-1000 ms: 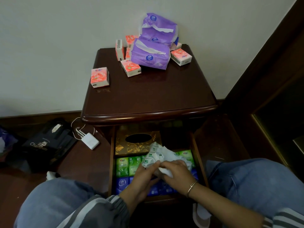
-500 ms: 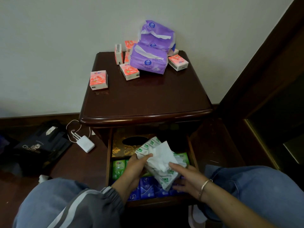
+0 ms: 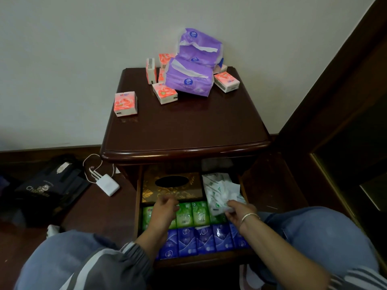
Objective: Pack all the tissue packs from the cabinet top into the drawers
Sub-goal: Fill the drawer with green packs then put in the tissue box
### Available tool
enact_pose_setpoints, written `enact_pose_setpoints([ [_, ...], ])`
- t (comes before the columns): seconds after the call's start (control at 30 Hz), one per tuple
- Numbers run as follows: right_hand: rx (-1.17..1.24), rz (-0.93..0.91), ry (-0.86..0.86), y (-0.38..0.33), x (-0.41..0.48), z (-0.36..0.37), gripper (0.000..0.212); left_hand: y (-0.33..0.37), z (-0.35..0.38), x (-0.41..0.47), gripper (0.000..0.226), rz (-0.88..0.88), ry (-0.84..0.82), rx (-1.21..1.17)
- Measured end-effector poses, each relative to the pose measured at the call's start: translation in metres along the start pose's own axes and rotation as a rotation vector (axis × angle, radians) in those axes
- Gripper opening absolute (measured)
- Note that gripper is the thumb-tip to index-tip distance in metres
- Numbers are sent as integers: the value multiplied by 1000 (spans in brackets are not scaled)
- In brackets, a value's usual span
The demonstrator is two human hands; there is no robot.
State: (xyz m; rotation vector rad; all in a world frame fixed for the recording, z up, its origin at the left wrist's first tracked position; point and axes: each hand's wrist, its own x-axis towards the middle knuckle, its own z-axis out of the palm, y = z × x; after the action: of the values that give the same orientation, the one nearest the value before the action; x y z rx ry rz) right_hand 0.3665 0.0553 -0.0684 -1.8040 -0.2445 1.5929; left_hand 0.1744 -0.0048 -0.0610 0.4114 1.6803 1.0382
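While the cabinet top [image 3: 188,126], centre frame, holds purple packs [image 3: 189,79] and small pink packs [image 3: 125,104] yet to move, drawer [image 3: 205,261] at lower centre now takes the white-green pack [image 3: 217,189] at its right rear; left hand [image 3: 164,212] has let go, fingers loose; right hand [image 3: 240,213] pinches its near edge

Reaches both forearms in over the open drawer [image 3: 199,261]. Holds left hand [image 3: 165,208] above drawer's middle, fingers loosely curled, gripping nothing, slightly blurred. Pinches near edge of white-and-green tissue pack [image 3: 217,191] with right hand [image 3: 240,212] at drawer's right side.
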Motion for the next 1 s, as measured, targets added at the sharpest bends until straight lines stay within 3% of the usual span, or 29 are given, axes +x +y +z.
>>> enact_pose_setpoints([
  [0.23, 21, -91, 25, -11, 21, 40, 35, -6, -18, 0, 20, -23, 34, 11],
  [0.5, -46, 22, 10, -1, 33, 28, 35, -12, -34, 10, 24, -47, 127, 38],
  [0.6, -70, 13, 10, -3, 34, 25, 34, -9, -33, 7, 20, 106, 232, 247],
  [0.73, -235, -228, 112, -3, 24, 26, 39, -6, -44, 3, 25, 323, 464, 599],
  [0.8, -344, -298, 145, 2, 19, 25, 40, -7, -52, 4, 35, 229, 528, 661],
  [0.87, -390, -249, 131, 7, 15, 25, 34, -11, -58, 5, 47, 104, 535, 644],
  [0.93, -298, -151, 62, 10, 12, 27, 23, -17, -61, 7, 50, 29, 499, 610],
  [1.0, -169, -56, 5, 10, 14, 30, 16, -23, -61, 10, 38, 5, 435, 568],
])
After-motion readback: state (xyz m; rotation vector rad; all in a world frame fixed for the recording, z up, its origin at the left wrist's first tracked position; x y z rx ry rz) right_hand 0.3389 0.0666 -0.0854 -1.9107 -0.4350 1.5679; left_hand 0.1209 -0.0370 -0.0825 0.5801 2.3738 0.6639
